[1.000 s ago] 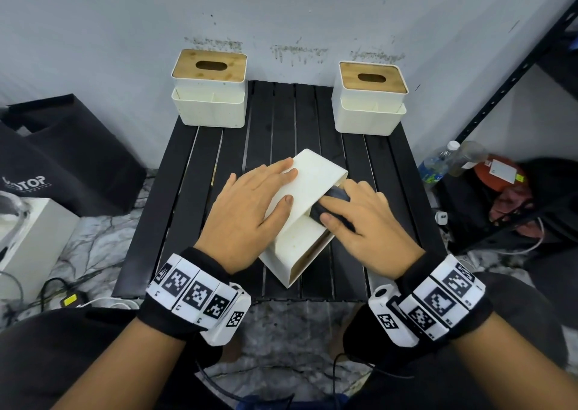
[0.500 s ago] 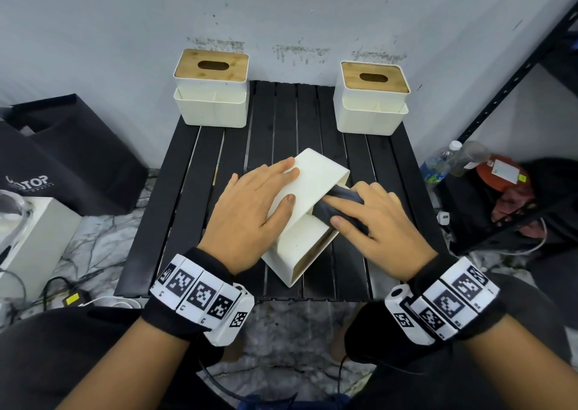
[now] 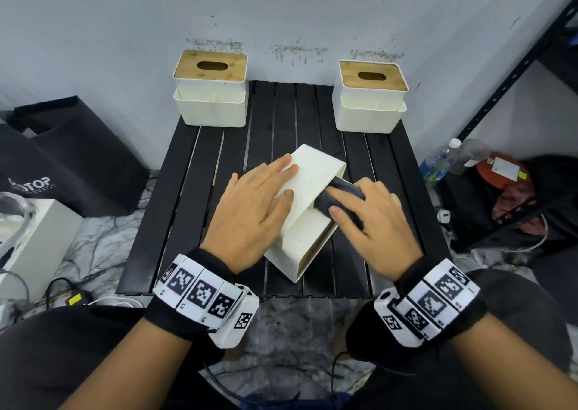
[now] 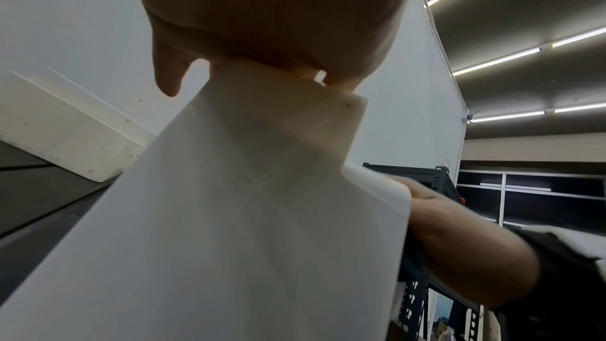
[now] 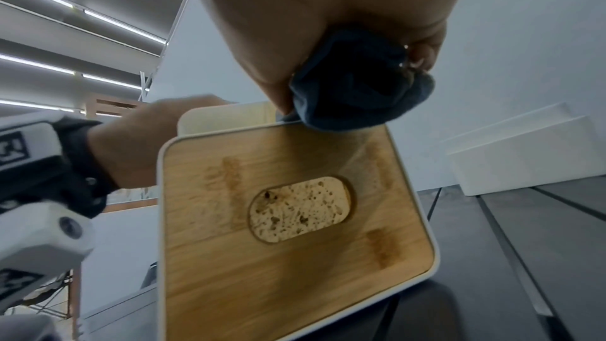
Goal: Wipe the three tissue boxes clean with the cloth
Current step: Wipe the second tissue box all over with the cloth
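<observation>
The tissue box, tipped on its side mid-table, looks rigid, light and slick; my left hand lies flat bracing it while my right hand bunches the cloth into its recess.

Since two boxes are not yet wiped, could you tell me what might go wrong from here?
The tipped white tissue box is steadied only by the flat left hand; it might slide as the right hand presses the dark cloth. Its bamboo lid shows stains and faces sideways, so it could be missed.
</observation>
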